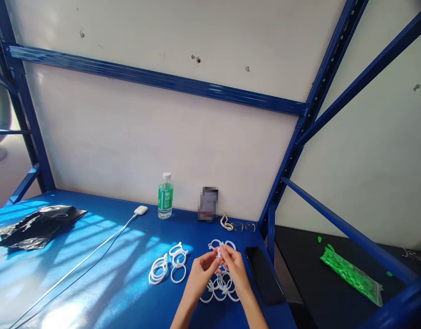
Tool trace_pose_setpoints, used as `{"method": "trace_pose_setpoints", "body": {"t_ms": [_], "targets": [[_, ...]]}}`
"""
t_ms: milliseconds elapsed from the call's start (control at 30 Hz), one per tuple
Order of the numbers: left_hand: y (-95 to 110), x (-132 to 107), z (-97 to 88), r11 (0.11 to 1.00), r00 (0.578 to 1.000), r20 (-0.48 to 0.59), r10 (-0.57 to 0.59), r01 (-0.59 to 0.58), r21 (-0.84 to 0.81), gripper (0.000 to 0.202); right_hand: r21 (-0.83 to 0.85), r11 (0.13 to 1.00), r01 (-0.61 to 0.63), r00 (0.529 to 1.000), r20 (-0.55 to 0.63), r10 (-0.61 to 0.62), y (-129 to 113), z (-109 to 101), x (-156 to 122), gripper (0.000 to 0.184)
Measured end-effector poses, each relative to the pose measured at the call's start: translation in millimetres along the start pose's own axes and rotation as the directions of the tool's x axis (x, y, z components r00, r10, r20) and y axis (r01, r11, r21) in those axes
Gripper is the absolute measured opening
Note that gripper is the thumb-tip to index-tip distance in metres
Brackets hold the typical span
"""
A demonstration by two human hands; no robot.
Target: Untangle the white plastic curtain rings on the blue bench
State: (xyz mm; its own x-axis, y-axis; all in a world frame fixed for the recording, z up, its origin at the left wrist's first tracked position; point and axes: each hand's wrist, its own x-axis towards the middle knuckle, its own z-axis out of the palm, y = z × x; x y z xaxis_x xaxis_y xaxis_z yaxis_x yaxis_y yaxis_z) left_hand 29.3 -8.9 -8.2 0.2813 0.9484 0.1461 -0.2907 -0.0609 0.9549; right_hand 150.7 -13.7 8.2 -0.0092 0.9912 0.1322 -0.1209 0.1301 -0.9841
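Observation:
My left hand (202,273) and my right hand (235,267) meet above the blue tabletop, fingertips pinched together. Between them shows a small bit of a white plastic ring (219,252); fingers cover most of it. Both hands are closed on this piece. Under and behind them lies a pile of white plastic rings (215,288), partly hidden by the hands. To the left of my left hand, more white rings rest in two small groups: a stacked bunch (158,270) and a few overlapping ones (178,262) with little eyelets.
A black phone (264,275) lies right of my hands. Behind stand a water bottle (165,196) and a blurred upright device (207,204), near glasses (244,226). A white cable (80,265) and black plastic bag (42,224) lie left. A green-filled bag (350,274) sits beyond the blue frame (281,192).

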Motion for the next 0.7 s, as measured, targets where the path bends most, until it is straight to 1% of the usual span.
{"method": "trace_pose_setpoints", "body": {"t_ms": [133, 233, 333, 500, 700], "targets": [[8.2, -3.0, 2.6, 1.0, 1.0, 0.008, -0.001, 0.001, 0.025, 0.054, 0.029, 0.999, -0.016, 1.0, 0.008, 0.016, 4.1, -2.0, 0.3, 0.043], [9.3, -3.7, 3.6, 1.0, 1.0, 0.002, 0.003, -0.003, 0.028, 0.053, 0.039, 0.999, -0.015, 1.0, 0.004, 0.015, 6.6, -4.6, 1.5, 0.042], [7.4, -3.8, 3.8, 1.0, 1.0, 0.0, 0.007, -0.007, 0.023, 0.053, 0.048, 0.999, -0.011, 1.0, 0.011, 0.011, 7.0, -5.2, 1.9, 0.042], [3.0, -3.9, 2.7, 1.0, 1.0, 0.007, 0.008, -0.008, 0.022, 0.053, 0.038, 0.999, 0.031, 1.0, -0.001, -0.031, 5.9, -4.9, 0.9, 0.039], [-6.2, -4.4, 0.6, 1.0, 1.0, 0.011, -0.01, 0.01, 0.015, 0.054, 0.044, 0.998, 0.044, 0.999, 0.007, -0.044, 8.1, -7.1, 0.9, 0.036]]}}
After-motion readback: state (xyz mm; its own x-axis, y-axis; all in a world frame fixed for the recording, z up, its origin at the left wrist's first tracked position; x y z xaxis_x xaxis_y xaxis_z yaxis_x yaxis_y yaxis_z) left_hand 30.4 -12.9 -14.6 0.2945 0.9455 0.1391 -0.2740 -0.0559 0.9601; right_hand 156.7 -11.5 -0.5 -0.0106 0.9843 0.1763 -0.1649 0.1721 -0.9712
